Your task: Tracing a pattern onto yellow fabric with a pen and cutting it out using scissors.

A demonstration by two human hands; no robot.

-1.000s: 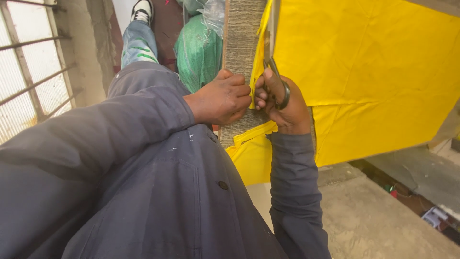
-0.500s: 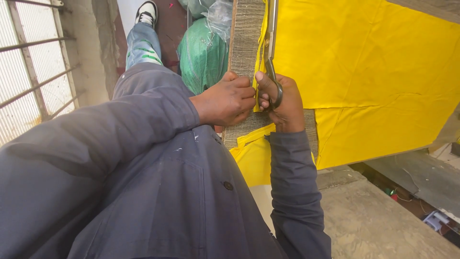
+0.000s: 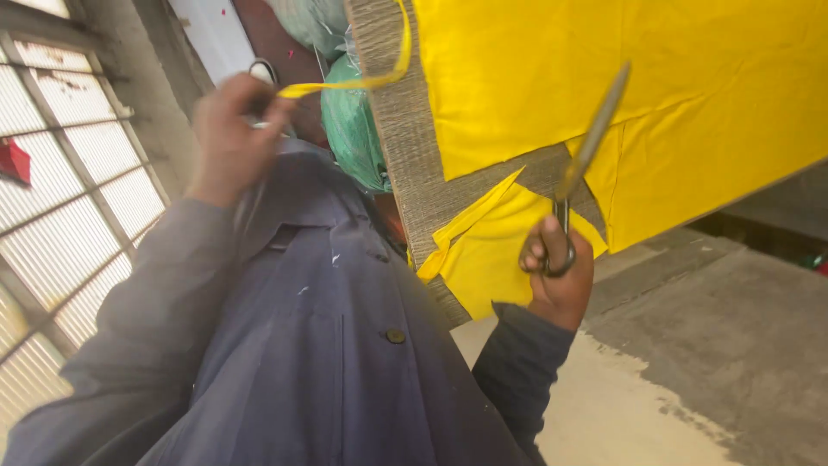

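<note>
The left hand (image 3: 231, 138) pinched a yellow strip (image 3: 362, 82); at four o'clock the right hand (image 3: 559, 272) gripped closed scissors (image 3: 586, 160) over yellow cloth (image 3: 690, 78).

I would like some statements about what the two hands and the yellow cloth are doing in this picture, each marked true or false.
1. The right hand holds a pair of scissors. True.
2. The left hand pinches a thin yellow strip of cloth. True.
3. The scissors point down at the concrete floor. False: the blades point up, across the yellow cloth.
4. The two hands touch each other. False: they are far apart, the left raised near the window, the right lower by the cloth.
5. The yellow cloth lies over a brown board. True.
6. The person wears a red jacket. False: the jacket is grey-blue.
</note>
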